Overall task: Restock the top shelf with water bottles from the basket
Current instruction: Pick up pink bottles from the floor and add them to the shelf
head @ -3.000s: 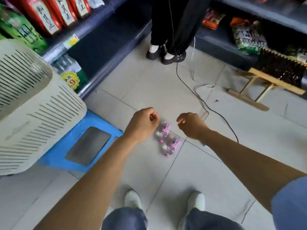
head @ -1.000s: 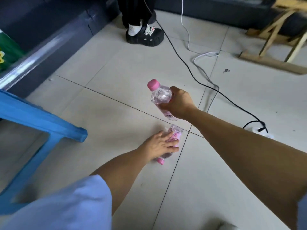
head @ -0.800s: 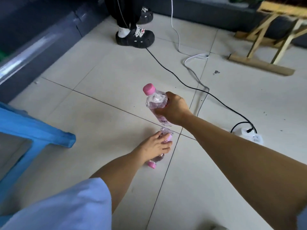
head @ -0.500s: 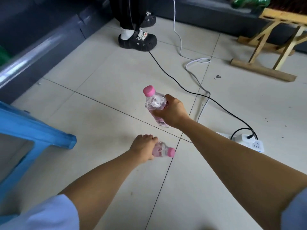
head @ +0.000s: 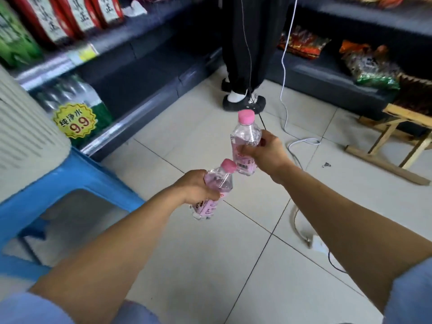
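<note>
I hold two small clear water bottles with pink caps and pink labels above the tiled floor. My right hand (head: 266,153) grips one bottle (head: 245,139) upright at its label. My left hand (head: 195,188) grips the other bottle (head: 217,185) around its middle, tilted with the cap pointing up and right. The two bottles are close together, almost touching. The white slatted basket (head: 25,127) stands at the left edge on a blue plastic stool (head: 70,181).
Dark shelves run along the left (head: 112,45) and the back right (head: 327,73), stocked with packets and bottled water. A person (head: 247,54) in black trousers stands ahead. Cables (head: 284,90) and a power strip (head: 315,244) lie on the floor. A wooden frame (head: 397,141) sits at the right.
Both bottles lay on the floor three seconds ago. My right hand picked one up, then my left hand lifted the second. My view has risen from the floor to the shelves.
</note>
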Motion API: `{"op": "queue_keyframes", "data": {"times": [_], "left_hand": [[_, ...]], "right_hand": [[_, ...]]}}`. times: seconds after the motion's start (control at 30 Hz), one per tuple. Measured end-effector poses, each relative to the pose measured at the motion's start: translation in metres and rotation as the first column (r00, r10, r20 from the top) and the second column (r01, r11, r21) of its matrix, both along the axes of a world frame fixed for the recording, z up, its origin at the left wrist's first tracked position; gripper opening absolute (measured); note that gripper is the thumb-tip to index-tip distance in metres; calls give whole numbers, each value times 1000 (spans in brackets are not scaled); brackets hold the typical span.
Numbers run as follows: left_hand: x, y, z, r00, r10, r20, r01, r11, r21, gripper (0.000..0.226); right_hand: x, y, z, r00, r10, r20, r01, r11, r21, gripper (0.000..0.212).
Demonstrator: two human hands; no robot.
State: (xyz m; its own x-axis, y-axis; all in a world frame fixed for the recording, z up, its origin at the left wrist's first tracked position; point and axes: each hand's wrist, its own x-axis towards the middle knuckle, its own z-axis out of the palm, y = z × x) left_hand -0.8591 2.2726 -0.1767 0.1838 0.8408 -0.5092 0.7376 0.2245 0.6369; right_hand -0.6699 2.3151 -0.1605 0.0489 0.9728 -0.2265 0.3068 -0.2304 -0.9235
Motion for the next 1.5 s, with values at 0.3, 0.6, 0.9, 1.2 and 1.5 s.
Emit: {"op": "queue_keyframes", "data": {"times": [0.3,0.6,0.9,1.2,1.5], "left_hand": [[-62,-7,291,975,170,144,-189,973,133,22],[-132,-58,570,925,273,263,-344,896,281,39],[-161,-141,729,847,407,342,-522,756,394,34],[-177,-233,779,712,548,439,-701,589,403,20],[-244,-287,774,622,655,429,-780,475,407,21]], "right_hand": [[-59,20,279,990,115,-85,-103,986,129,38],[-126,-11,545,922,283,-263,-228,948,222,29],[-180,-44,684,722,487,-491,-477,865,157,38],[-246,-75,731,470,568,-676,-661,734,157,14],[-358,-120,745,324,658,-680,-834,538,123,41]]}}
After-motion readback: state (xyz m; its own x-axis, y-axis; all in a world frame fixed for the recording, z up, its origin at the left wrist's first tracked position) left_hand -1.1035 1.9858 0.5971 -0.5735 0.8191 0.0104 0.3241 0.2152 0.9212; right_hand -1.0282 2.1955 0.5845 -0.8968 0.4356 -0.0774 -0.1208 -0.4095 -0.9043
